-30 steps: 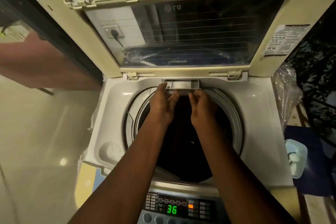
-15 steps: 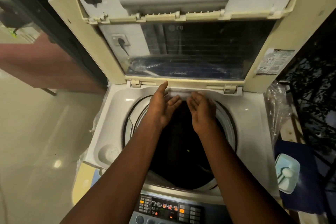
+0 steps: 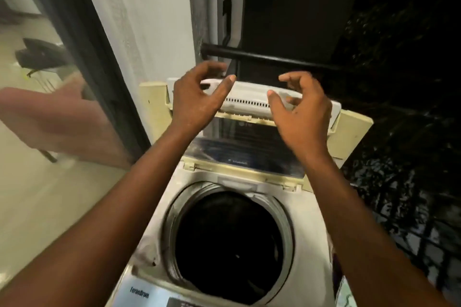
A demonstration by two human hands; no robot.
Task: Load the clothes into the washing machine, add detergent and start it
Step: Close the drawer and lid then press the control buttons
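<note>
A white top-loading washing machine (image 3: 311, 237) stands below me with its folding lid (image 3: 252, 137) raised upright. Its round drum (image 3: 229, 244) is dark; I cannot make out clothes inside. My left hand (image 3: 197, 99) and my right hand (image 3: 301, 112) are both up at the lid's top edge (image 3: 249, 95), fingers spread and curled. They hover at that edge; neither hand clearly grips it. A small closed drawer (image 3: 237, 180) sits at the drum's back rim.
A white wall (image 3: 149, 20) and a dark door frame (image 3: 99, 57) rise on the left. A black horizontal bar (image 3: 269, 58) runs behind the lid. Dark glossy surfaces fill the right. Pale floor (image 3: 37, 194) lies to the left.
Both hands left the drawer at the drum's back rim and rose to the lid's top edge. The drawer now looks pushed in. My view tilted upward.
</note>
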